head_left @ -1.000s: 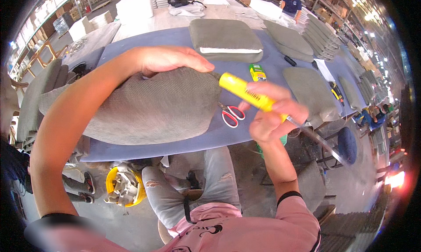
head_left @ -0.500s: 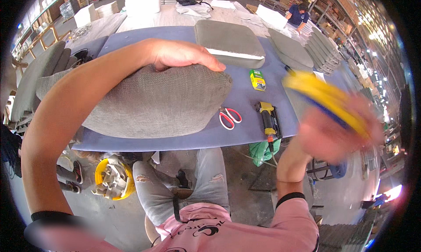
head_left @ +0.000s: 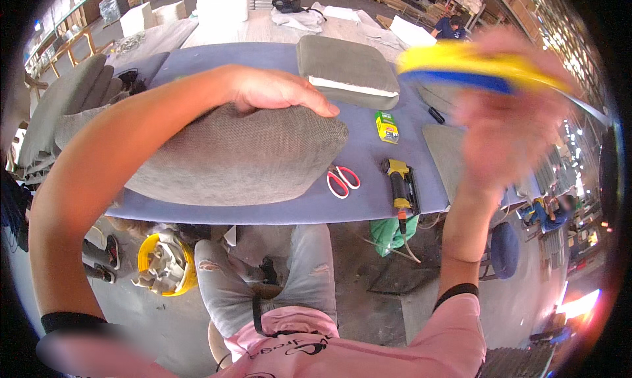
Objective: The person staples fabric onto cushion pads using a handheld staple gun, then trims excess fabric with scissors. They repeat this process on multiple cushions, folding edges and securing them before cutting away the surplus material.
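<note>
A grey woven cushion [head_left: 243,157] stands tilted on the blue-covered table in front of me. My left hand [head_left: 273,92] grips its upper edge, the thumb toward the right corner and the other fingers hidden behind. Raised at the far right, above the table, my right hand [head_left: 517,108] is closed around a long yellow-and-blue object [head_left: 454,65]. Motion smears both, so its exact kind is unclear. Right of the cushion lie red-and-white-handled scissors [head_left: 343,181], a yellow-and-black air stapler [head_left: 399,187] and a small green-and-yellow box [head_left: 387,126].
Another grey cushion [head_left: 349,65] with a white strip lies at the table's far side. Grey cushions [head_left: 56,118] stand stacked at the left. Below the table's front edge are a yellow bucket of scraps [head_left: 191,273] and a green bag [head_left: 388,236]. A person [head_left: 449,28] works farther back.
My right hand has swung upward and away from me with the yellow-and-blue object, uncovering a small black item on the table. My left hand stays on the cushion, which has hardly moved.
</note>
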The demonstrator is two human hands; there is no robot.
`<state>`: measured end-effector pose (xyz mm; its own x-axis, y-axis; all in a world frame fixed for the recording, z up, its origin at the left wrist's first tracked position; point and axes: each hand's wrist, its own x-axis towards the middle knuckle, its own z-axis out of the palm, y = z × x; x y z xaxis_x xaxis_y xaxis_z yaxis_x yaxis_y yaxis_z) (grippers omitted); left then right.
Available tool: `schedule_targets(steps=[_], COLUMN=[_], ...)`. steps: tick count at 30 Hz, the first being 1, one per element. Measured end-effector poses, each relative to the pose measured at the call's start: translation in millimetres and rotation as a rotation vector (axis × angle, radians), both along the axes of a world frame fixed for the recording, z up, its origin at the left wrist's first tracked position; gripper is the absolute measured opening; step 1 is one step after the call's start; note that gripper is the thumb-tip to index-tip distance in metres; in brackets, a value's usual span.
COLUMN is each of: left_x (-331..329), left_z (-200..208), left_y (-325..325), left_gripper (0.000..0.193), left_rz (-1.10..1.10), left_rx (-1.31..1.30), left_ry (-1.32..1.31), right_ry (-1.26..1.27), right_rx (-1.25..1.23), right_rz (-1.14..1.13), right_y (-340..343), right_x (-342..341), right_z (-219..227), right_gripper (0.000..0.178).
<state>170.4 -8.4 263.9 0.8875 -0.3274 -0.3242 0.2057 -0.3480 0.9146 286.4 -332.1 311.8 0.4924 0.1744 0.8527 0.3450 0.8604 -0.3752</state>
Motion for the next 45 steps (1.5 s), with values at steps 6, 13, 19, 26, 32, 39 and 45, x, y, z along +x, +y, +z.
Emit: schedule_targets(steps=[6,13,19,26,32,39,45], left_x=[-4.3,-64.5,-127.6,-52.1,-17.2,2.8,0.5], left_z=[-16.5,-39.9,-102.3,-225.5,-312.3,-311.1,-314.7], left_y=[14.2,-72.1,-162.5,-121.7,-89.9,-93.8,-75.7], left_gripper=[0.06,0.053,0.021,0.02,0.039,0.047,0.041], left_rz=[-0.046,-0.292,-0.198,0.14,0.212,0.173,0.145], left_rx=[-0.012,0.214,0.379,0.638,0.652,0.616,0.551], left_ry=[-0.089,-0.384,-1.001,-0.897,-0.788,-0.795,-0.747], right_ry=[-0.361,0.008,-0.25,-0.151,-0.098,0.157,0.64], right_rx=[-0.474,-0.953,-1.374,-1.615,-1.994,-1.731,-1.246], right_rz=[0.089,-0.212,-1.019,-1.439,-0.963,-0.733,-0.079], right_y=[44.5,66.8,34.0,-48.7,-71.1,-137.2,-83.6], right_x=[-30.7,70.5,164.6,161.6,169.6,189.5,12.7], right_z=[32.7,-115.1,-350.5,-410.2,-372.0,-334.0,-291.3], right_gripper=[0.035,0.027,0.045,0.066,0.104,0.108,0.033])
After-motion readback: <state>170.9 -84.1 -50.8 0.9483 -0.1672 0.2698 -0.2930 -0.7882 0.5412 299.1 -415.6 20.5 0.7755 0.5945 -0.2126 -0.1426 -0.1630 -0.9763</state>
